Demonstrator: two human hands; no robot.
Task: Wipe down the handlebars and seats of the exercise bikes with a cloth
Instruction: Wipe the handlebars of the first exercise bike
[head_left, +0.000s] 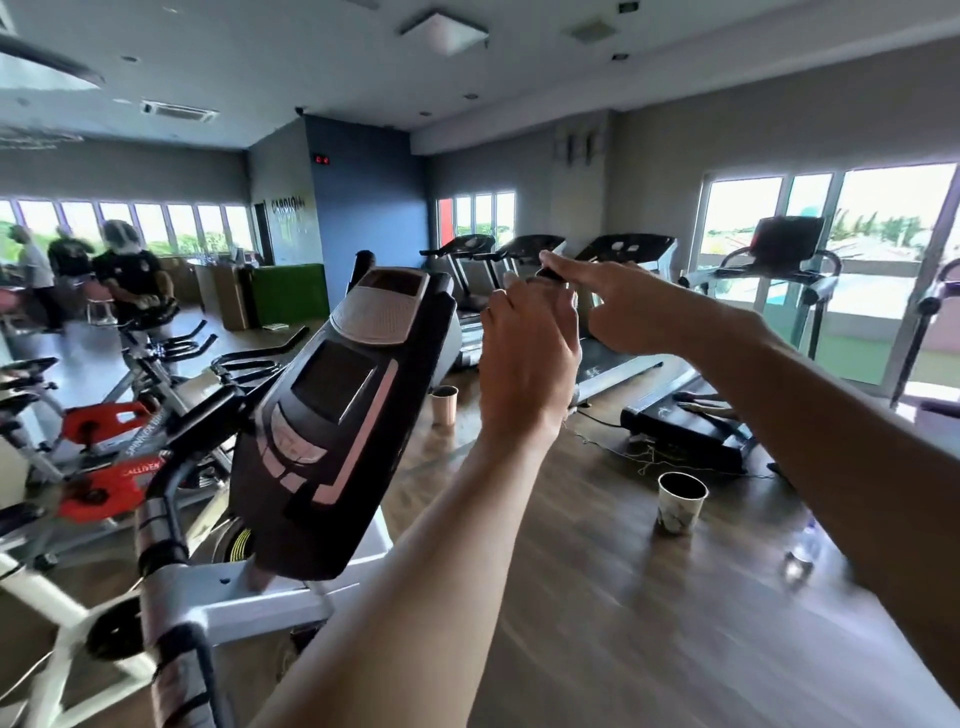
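Left hand (527, 358) is raised with fingers curled round something small and dark; right hand (618, 306) is flat, forefinger straight, touching its top. No cloth shows. The handlebar (166, 525) lies down-left of both hands, running toward the viewer, left hand nearer, below the console (332, 415)

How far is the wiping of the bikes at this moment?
Nothing looks done: no cloth is visible. In hand: the left hand curls round a small dark object, and the right hand touches it with a straight finger; I cannot tell what it is. Left: the handlebar of the near bike beside the console, plus the spin bikes behind.
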